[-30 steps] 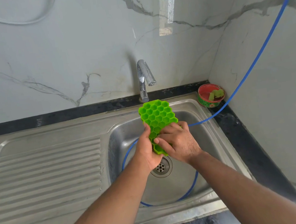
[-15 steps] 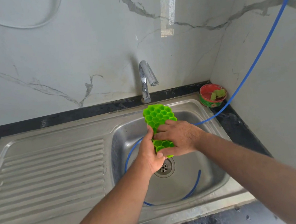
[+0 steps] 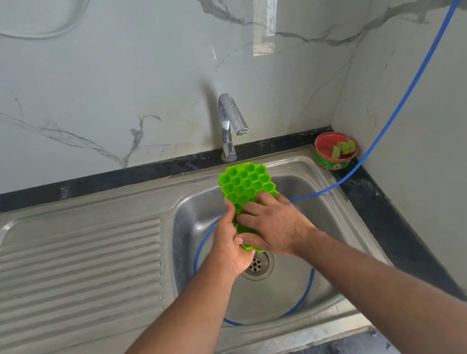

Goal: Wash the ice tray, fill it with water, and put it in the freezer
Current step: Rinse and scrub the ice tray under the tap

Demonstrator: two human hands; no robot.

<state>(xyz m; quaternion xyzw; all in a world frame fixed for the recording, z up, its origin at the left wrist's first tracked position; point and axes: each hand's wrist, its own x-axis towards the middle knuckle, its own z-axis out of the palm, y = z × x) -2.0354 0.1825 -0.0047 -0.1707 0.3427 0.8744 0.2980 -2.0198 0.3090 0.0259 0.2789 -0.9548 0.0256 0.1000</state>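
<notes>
We are holding the green ice tray [image 3: 244,185] over the basin of the steel sink [image 3: 320,260], tilted with its far end up toward the tap [image 3: 229,123] and its honeycomb cells facing us. Our left hand [image 3: 231,247] is gripping the tray's near left edge, thumb lying along the rim and fingers curled underneath. Our right hand [image 3: 274,225] is lying on top of the tray's near half, fingers stretched flat across the cells and pressing on them, not curled round anything.

Compared with half a second ago, little is changing: the tray is staying above the drain [image 3: 257,264], the left hand is keeping the same grip, and the right hand is sitting a touch lower on the tray, so slightly more of the far cells is showing. A second ago the right hand was lower still, near the tray's bottom edge.

We cannot tell whether water is running from the tap.

A blue hose [image 3: 410,85] is coming down from the upper right and looping inside the basin. A red bowl [image 3: 334,154] with green sponge pieces is standing in the counter's back right corner.
</notes>
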